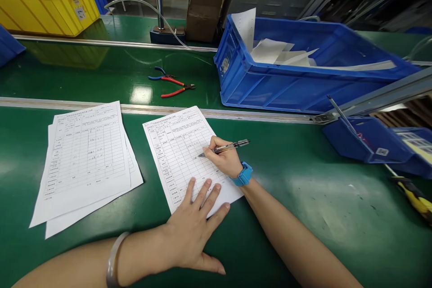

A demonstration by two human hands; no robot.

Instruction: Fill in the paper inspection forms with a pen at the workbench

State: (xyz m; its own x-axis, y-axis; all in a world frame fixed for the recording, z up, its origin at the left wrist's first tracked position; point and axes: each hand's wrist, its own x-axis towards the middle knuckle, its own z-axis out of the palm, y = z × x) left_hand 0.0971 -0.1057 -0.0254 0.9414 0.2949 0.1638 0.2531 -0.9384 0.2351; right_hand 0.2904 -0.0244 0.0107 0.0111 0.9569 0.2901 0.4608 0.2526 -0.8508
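Observation:
A printed form (172,155) with a table grid and some handwriting lies on the green bench in front of me. My left hand (197,225) is spread flat with fingers apart, its fingertips pressing on the lower part of that sheet. In my right hand (224,157) a pen (232,145) is pinched, its tip touching or just over a cell in the middle of the grid. A blue watch (243,174) sits on the right wrist, a pale bangle (114,258) on the left. Further left, more filled-in forms (84,157) lie in an overlapping pile.
Beyond the metal strip lie red-handled pliers (173,93) and blue-handled pliers (157,77). A large blue bin (286,85) holds papers (270,51). A small blue bin (364,144) and a yellow-black-handled screwdriver (410,195) are at right, a yellow crate (43,6) at back left.

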